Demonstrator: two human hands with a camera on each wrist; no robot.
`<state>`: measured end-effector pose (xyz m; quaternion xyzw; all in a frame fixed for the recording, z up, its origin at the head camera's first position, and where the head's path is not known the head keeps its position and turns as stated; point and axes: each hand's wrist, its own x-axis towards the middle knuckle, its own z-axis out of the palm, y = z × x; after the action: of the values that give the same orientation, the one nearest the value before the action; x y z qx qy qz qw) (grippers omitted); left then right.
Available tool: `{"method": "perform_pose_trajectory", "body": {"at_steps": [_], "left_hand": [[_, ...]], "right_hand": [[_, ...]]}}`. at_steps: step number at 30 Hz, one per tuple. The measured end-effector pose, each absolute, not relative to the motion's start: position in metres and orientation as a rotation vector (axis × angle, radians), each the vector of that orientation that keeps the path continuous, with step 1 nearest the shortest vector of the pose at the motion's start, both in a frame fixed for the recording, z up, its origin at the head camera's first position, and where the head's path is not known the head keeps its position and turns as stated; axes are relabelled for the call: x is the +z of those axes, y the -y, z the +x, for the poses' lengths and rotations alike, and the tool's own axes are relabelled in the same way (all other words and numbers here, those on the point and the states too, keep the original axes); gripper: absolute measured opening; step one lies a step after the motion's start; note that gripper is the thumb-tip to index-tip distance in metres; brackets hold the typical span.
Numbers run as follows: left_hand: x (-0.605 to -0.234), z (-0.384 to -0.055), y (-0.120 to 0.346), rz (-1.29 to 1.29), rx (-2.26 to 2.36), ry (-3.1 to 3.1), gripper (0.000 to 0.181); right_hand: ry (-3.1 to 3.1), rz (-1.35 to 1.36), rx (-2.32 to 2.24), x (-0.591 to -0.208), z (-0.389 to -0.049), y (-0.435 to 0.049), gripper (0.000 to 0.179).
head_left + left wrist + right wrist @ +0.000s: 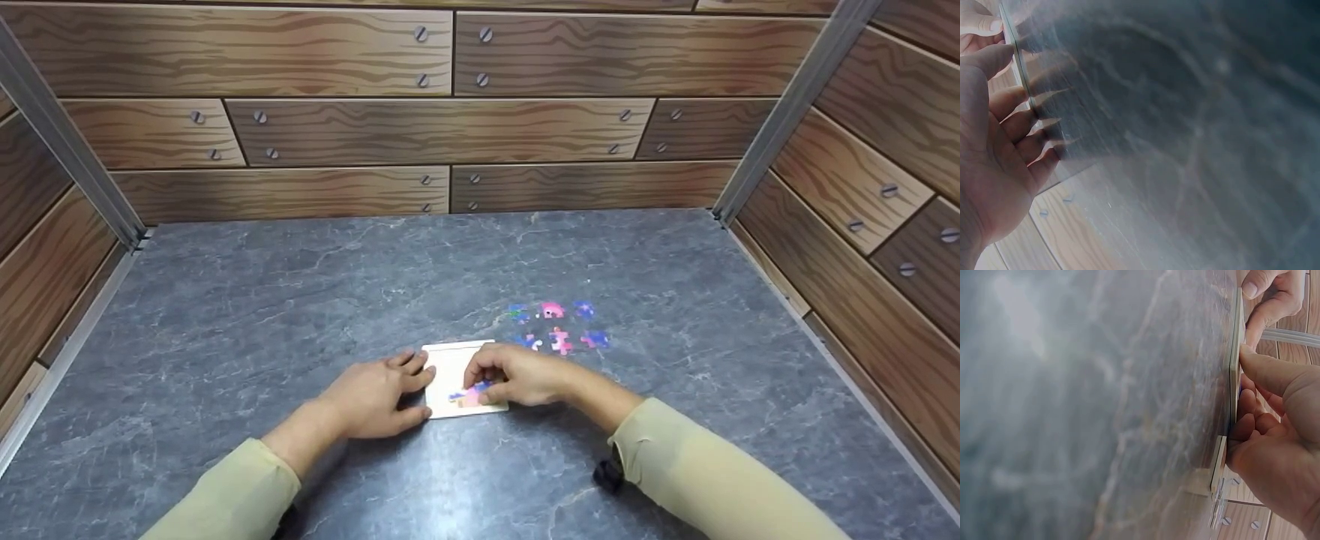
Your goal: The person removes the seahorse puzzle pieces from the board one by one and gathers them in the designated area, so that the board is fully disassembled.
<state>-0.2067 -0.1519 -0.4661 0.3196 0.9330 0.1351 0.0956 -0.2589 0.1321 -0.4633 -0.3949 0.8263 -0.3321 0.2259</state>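
A white puzzle board with a raised border lies on the table in the head view. Along its bottom edge sit some joined jigsaw pieces in pink, blue and yellow. My left hand rests at the board's left edge, fingers spread and fingertips on the border, thumb by the near corner. Over the lower right of the board, my right hand has its fingers curled down and pinches a blue jigsaw piece, mostly hidden by the fingers. In the right wrist view the board appears edge-on beside the right thumb.
Several loose jigsaw pieces in pink and blue lie in two rows beyond the right hand. The grey marbled table is bordered by wood-patterned walls at the back and both sides.
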Motion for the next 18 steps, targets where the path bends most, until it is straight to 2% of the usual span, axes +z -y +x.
{"method": "perform_pose_trajectory", "body": {"at_steps": [18], "left_hand": [[-0.4656,-0.2062,0.1514,0.933,0.422,-2.770,0.063]], "right_hand": [[-2.264,-1.056,-0.956,-0.4652,-0.2587,-0.1299,0.014]]}}
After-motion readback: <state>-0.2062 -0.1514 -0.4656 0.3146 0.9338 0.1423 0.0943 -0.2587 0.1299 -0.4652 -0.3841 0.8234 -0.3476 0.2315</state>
